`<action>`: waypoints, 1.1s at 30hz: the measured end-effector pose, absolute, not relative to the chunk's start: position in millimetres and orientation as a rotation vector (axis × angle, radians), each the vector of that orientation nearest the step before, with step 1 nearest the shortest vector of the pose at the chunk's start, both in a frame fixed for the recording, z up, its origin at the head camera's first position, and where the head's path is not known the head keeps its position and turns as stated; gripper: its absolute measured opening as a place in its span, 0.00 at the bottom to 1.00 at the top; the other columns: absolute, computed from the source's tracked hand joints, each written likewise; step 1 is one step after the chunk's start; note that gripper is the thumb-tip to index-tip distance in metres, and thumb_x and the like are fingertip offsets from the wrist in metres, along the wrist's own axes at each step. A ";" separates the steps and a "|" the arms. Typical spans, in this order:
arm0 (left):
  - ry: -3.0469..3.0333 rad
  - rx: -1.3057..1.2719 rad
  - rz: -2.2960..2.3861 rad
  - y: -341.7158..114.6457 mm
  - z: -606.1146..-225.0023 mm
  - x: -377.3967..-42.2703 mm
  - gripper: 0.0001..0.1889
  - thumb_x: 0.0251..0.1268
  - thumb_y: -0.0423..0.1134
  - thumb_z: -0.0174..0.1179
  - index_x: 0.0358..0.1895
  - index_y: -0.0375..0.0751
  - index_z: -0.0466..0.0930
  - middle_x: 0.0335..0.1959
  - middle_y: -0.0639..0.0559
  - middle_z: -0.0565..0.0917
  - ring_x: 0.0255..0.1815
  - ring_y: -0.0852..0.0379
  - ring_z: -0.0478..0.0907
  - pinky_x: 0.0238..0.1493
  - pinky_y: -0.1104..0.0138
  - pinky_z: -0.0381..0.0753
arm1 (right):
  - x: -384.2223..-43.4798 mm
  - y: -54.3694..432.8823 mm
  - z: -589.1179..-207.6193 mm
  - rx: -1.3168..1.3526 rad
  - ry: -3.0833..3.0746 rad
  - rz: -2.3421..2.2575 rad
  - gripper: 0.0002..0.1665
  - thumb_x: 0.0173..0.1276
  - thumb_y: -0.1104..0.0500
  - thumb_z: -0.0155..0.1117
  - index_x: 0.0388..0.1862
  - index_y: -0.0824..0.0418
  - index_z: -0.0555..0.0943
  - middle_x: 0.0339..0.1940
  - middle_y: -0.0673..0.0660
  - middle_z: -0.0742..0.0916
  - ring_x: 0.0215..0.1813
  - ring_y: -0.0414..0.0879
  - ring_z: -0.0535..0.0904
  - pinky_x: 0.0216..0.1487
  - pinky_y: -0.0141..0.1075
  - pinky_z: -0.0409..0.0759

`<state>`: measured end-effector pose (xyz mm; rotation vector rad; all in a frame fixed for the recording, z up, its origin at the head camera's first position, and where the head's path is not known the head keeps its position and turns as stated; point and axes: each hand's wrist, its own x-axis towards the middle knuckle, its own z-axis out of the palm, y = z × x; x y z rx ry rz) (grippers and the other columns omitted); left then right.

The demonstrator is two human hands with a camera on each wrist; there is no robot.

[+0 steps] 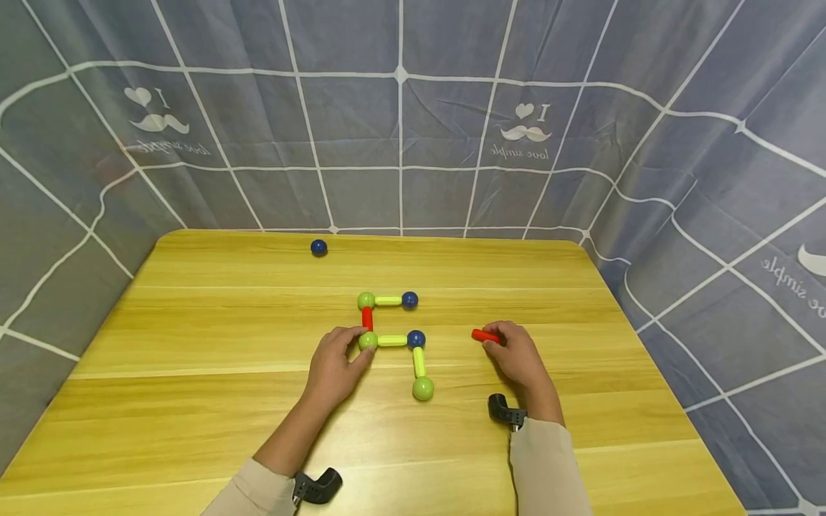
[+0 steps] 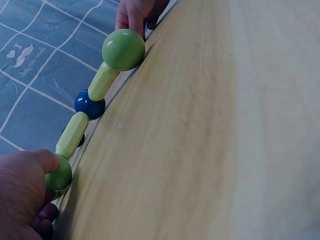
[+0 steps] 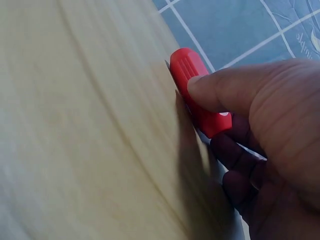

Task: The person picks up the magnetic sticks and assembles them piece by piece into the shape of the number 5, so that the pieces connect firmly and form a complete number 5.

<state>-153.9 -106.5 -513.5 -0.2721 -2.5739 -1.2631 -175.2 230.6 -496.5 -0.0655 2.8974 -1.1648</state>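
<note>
On the table lies a joined figure of balls and rods. At its left corner my left hand (image 1: pixel 335 364) grips a green ball (image 1: pixel 368 341) between thumb and fingers. A red rod (image 1: pixel 367 319) runs from that ball to another green ball (image 1: pixel 366 300), then a yellow-green rod (image 1: pixel 388 301) to a blue ball (image 1: pixel 409 300). Rightward, a second yellow-green rod (image 1: pixel 392 340) meets a blue ball (image 1: pixel 416 339), and a third (image 1: pixel 419 362) leads down to a green ball (image 1: pixel 422 388). Apart on the right, my right hand (image 1: pixel 518 352) pinches a loose red rod (image 3: pixel 192 75) low over the table.
A single blue ball (image 1: pixel 319 247) sits near the far edge of the wooden table (image 1: pixel 213 322). Behind and at both sides hangs a grey-blue checked curtain (image 1: pixel 348 122). Black wrist mounts (image 1: pixel 319 487) stick out at both sleeves.
</note>
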 end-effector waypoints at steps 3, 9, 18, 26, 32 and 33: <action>-2.571 -0.268 -1.261 -106.2 -514.8 -153.8 0.18 0.61 0.38 0.70 0.54 0.39 0.83 0.42 0.48 0.81 0.41 0.51 0.73 0.41 0.58 0.71 | -174.7 229.2 -496.5 -0.055 2.900 -1.170 0.13 0.72 0.63 0.62 0.54 0.63 0.81 0.53 0.61 0.82 0.52 0.58 0.76 0.56 0.53 0.73; -2.572 -0.266 -1.260 -105.7 -515.3 -153.5 0.18 0.61 0.38 0.70 0.54 0.39 0.83 0.41 0.49 0.81 0.39 0.52 0.72 0.40 0.59 0.71 | -171.5 219.2 -492.0 -0.026 2.865 -1.219 0.13 0.72 0.62 0.61 0.54 0.62 0.80 0.53 0.59 0.82 0.49 0.55 0.75 0.54 0.49 0.72; -2.587 -0.262 -1.262 -106.0 -513.1 -153.7 0.18 0.61 0.37 0.70 0.55 0.39 0.83 0.43 0.47 0.81 0.42 0.50 0.73 0.42 0.57 0.72 | -167.7 191.4 -484.3 -0.100 2.791 -1.299 0.11 0.69 0.63 0.65 0.50 0.58 0.81 0.41 0.54 0.83 0.36 0.49 0.71 0.39 0.40 0.71; -2.591 -0.256 -1.269 -106.9 -514.0 -154.1 0.19 0.61 0.38 0.70 0.55 0.39 0.82 0.44 0.47 0.81 0.45 0.49 0.74 0.45 0.56 0.72 | -163.3 177.2 -480.6 -0.222 2.763 -1.352 0.09 0.67 0.64 0.67 0.46 0.56 0.83 0.34 0.52 0.81 0.34 0.48 0.72 0.34 0.38 0.72; -2.586 -0.266 -1.263 -106.5 -514.2 -154.4 0.19 0.61 0.38 0.70 0.55 0.39 0.83 0.44 0.47 0.81 0.43 0.50 0.73 0.43 0.57 0.72 | -156.6 165.7 -477.3 -0.296 2.740 -1.377 0.10 0.66 0.65 0.68 0.45 0.55 0.83 0.33 0.51 0.81 0.34 0.47 0.72 0.32 0.36 0.72; -2.584 -0.266 -1.261 -106.5 -514.1 -154.4 0.19 0.61 0.38 0.70 0.55 0.39 0.83 0.43 0.47 0.81 0.43 0.50 0.73 0.43 0.57 0.72 | -155.3 163.5 -476.7 -0.309 2.736 -1.381 0.10 0.66 0.65 0.68 0.45 0.54 0.83 0.33 0.50 0.81 0.34 0.47 0.72 0.32 0.37 0.72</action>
